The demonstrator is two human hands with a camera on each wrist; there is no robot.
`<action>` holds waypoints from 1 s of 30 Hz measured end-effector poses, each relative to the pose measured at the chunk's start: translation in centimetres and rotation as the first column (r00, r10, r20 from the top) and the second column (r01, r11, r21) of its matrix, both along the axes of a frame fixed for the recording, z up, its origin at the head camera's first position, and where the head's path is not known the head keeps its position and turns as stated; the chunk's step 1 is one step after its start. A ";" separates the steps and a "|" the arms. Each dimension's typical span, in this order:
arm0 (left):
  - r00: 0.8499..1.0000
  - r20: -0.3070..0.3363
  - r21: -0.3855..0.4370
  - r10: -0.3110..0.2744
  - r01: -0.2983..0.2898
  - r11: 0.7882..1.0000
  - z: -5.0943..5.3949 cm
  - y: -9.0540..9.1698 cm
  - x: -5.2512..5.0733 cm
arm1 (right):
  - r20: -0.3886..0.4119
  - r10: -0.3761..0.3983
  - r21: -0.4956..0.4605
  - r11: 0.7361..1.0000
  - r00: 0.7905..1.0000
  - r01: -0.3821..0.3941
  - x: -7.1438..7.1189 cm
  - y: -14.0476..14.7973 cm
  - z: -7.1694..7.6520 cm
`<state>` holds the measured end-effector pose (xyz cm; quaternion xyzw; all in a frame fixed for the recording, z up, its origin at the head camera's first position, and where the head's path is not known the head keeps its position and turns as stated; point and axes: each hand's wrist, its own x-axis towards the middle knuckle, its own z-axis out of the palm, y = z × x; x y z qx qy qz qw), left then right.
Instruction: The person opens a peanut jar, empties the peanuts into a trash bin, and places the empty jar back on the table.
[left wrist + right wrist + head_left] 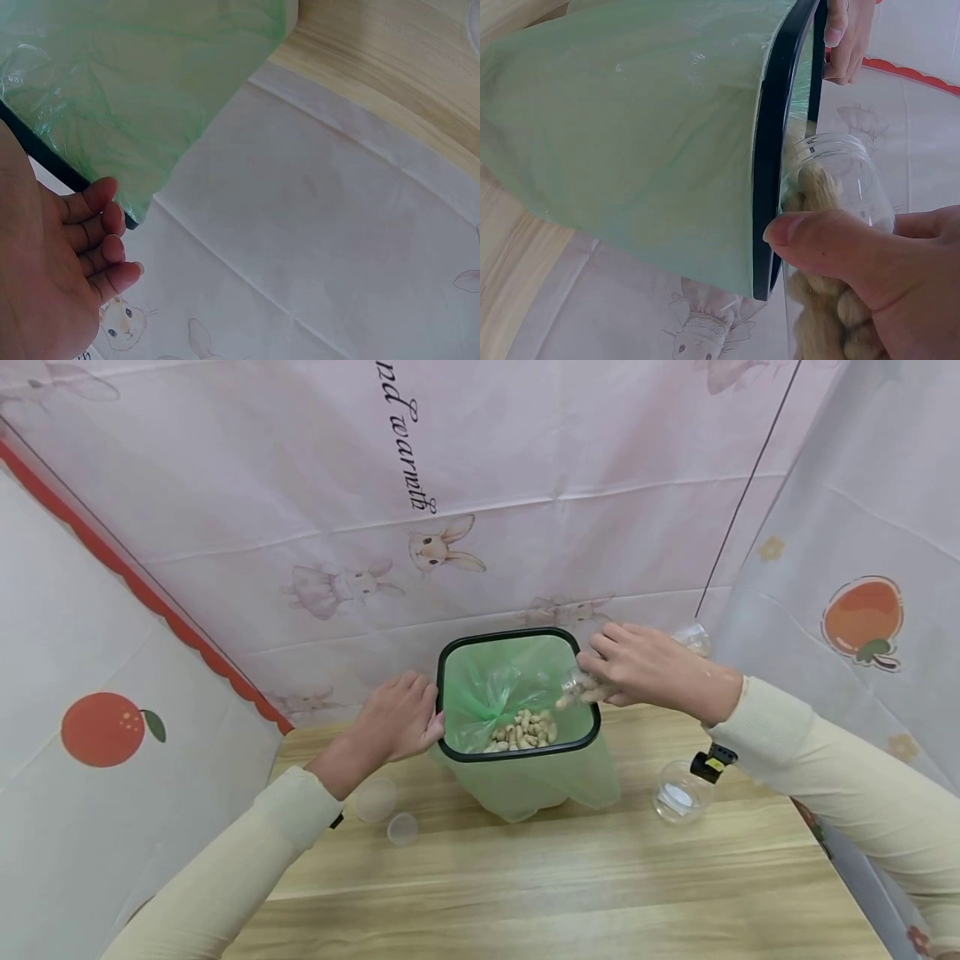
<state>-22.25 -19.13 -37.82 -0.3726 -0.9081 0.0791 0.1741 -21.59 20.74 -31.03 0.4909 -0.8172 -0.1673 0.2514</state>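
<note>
A bin (517, 754) with a black rim, lined with a green plastic bag (510, 789), stands on the table against the back curtain. Unshelled peanuts (525, 729) lie in a heap inside it. My left hand (397, 714) grips the left side of the rim; in the left wrist view its fingers (112, 217) curl beside it. With my right hand (648, 670) I hold a clear jar (866, 184) of peanuts, tipped so its mouth is over the bin's right side. Peanuts are at the mouth of the jar. Part of the jar is hidden behind my hand.
To the right of the bin stands a clear round container (678, 797) with something white in it. On the left lie two translucent discs, a larger disc (375, 799) and a smaller disc (402, 829). Printed curtains (555, 552) enclose the wooden table (540, 885).
</note>
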 end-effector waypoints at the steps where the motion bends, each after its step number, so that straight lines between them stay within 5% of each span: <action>1: 1.000 -0.005 0.001 -0.002 0.002 1.000 0.0 0.0 0.0 | -0.003 0.000 0.002 1.000 1.000 0.000 0.0 0.0 0.0; 16: 1.000 0.011 -0.022 0.008 -0.007 1.000 0.0 -0.1 0.0 | -0.014 0.010 0.008 1.000 1.000 -0.010 -0.2 -0.2 0.0; 30: 0.998 -0.059 0.000 -0.031 0.031 1.000 -0.2 -0.1 -0.1 | -0.044 0.048 -0.024 0.999 0.998 -0.049 -0.5 -0.3 0.2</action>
